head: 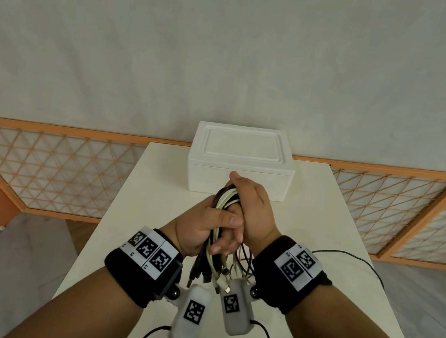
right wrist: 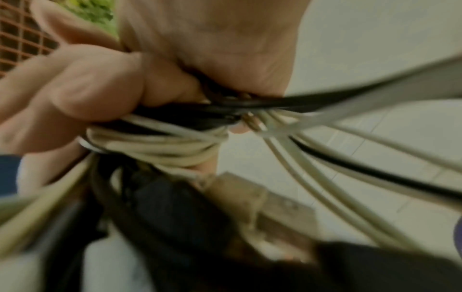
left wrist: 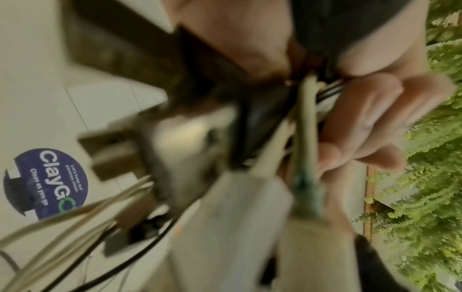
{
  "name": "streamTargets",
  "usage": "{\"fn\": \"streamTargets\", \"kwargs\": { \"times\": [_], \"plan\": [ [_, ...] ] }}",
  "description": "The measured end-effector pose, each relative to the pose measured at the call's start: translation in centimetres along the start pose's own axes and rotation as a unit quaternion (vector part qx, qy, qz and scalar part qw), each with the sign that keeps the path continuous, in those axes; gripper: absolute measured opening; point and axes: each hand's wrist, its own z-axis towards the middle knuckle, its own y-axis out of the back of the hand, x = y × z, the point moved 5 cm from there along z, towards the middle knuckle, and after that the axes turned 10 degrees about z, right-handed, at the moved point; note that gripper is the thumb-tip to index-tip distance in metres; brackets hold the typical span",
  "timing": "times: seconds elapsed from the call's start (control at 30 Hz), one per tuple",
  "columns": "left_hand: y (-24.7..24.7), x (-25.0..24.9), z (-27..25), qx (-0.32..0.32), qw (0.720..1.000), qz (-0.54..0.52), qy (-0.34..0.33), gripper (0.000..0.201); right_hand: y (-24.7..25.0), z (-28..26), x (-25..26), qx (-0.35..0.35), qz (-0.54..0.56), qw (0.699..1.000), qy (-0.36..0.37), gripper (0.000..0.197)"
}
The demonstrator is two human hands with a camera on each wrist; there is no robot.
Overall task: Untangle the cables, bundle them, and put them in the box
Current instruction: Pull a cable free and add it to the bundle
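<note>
Both hands hold one bundle of black and cream cables [head: 226, 200] above the middle of the white table [head: 129, 213]. My left hand [head: 208, 221] grips the bundle from the left, thumb laid across it. My right hand [head: 251, 204] is wrapped round the bundle's upper part. Loose plug ends [head: 212, 275] hang below the hands. In the right wrist view the fingers [right wrist: 100, 89] curl round coiled cream and black cables [right wrist: 160, 142]. In the left wrist view, blurred cables [left wrist: 302, 122] run through the fingers [left wrist: 362, 126]. The white box [head: 241, 162] stands shut just beyond the hands.
A thin black cable [head: 352, 257] trails over the table's right side from my right wrist unit. An orange lattice fence [head: 58, 168] runs behind the table. A grey wall fills the background. The table's left and right edges lie close to my forearms.
</note>
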Motion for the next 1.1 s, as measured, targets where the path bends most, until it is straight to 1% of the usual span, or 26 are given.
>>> {"fn": "streamTargets", "kwargs": {
  "times": [0.1, 0.13, 0.2, 0.3, 0.37, 0.5, 0.57, 0.67, 0.7, 0.73, 0.8, 0.83, 0.87, 0.9, 0.93, 0.97, 1.0, 1.1],
  "plan": [
    [0.2, 0.0, -0.8, -0.015, 1.000, 0.015, -0.002, 0.026, -0.9, 0.0, 0.1, 0.020, 0.004, 0.998, -0.065, 0.046],
    [0.3, 0.1, -1.1, -0.021, 1.000, 0.020, -0.001, 0.027, -1.3, 0.1, 0.0, 0.034, -0.005, 0.996, -0.077, 0.044],
    [0.8, 0.1, -1.6, -0.021, 1.000, 0.019, -0.003, 0.028, -2.0, 0.0, -0.3, 0.049, -0.018, 0.996, -0.075, 0.046],
    [1.6, -0.3, -2.5, -0.008, 1.000, 0.002, -0.013, 0.031, -2.6, -0.6, -0.9, 0.041, -0.037, 0.998, -0.036, 0.062],
    [2.1, -0.7, -3.1, 0.005, 1.000, -0.009, -0.022, 0.033, -2.9, -1.2, -1.4, 0.033, -0.058, 0.997, -0.029, 0.066],
    [2.1, -1.0, -3.6, 0.052, 0.996, -0.069, -0.037, 0.036, -3.0, -1.7, -2.5, -0.024, -0.056, 0.996, -0.069, 0.063],
    [1.9, -0.9, -3.6, 0.058, 0.992, -0.101, -0.038, 0.035, -3.1, -1.4, -2.8, -0.027, -0.071, 0.994, -0.083, 0.059],
    [2.0, -0.9, -3.4, 0.050, 0.992, -0.110, -0.034, 0.032, -3.0, -0.9, -3.1, 0.007, -0.059, 0.993, -0.105, 0.070],
    [2.3, -1.0, -3.3, 0.047, 0.992, -0.108, -0.041, 0.030, -2.8, -0.9, -3.3, 0.025, -0.042, 0.993, -0.111, 0.069],
    [2.6, -1.1, -3.1, 0.041, 0.991, -0.117, -0.050, 0.030, -2.4, -0.7, -3.8, 0.050, -0.012, 0.992, -0.113, 0.063],
    [3.6, -1.3, -2.8, 0.020, 0.983, -0.169, -0.066, 0.036, -1.5, -0.7, -4.7, 0.120, 0.068, 0.982, -0.129, 0.035],
    [4.1, -1.5, -2.7, 0.013, 0.978, -0.193, -0.076, 0.039, -1.1, -1.0, -5.0, 0.148, 0.102, 0.974, -0.140, 0.038],
    [4.6, -1.5, -2.5, 0.008, 0.974, -0.210, -0.085, 0.041, -0.6, -1.2, -5.6, 0.165, 0.123, 0.965, -0.160, 0.053],
    [5.0, -1.3, -2.5, -0.003, 0.971, -0.222, -0.090, 0.043, -0.3, -1.3, -6.1, 0.165, 0.125, 0.963, -0.175, 0.063],
    [5.3, -1.1, -2.3, -0.018, 0.969, -0.229, -0.092, 0.043, 0.0, -1.3, -6.6, 0.154, 0.116, 0.964, -0.181, 0.065],
    [5.6, -0.7, -2.2, -0.030, 0.968, -0.233, -0.091, 0.044, 0.3, -1.2, -7.1, 0.139, 0.088, 0.970, -0.179, 0.061],
    [5.7, -0.4, -2.2, -0.036, 0.967, -0.236, -0.089, 0.045, 0.3, -1.3, -7.2, 0.139, 0.052, 0.973, -0.177, 0.053],
    [5.7, 0.4, -2.0, -0.047, 0.966, -0.240, -0.078, 0.045, 0.2, -1.7, -6.7, 0.159, -0.074, 0.973, -0.151, 0.023]
  ]
}}
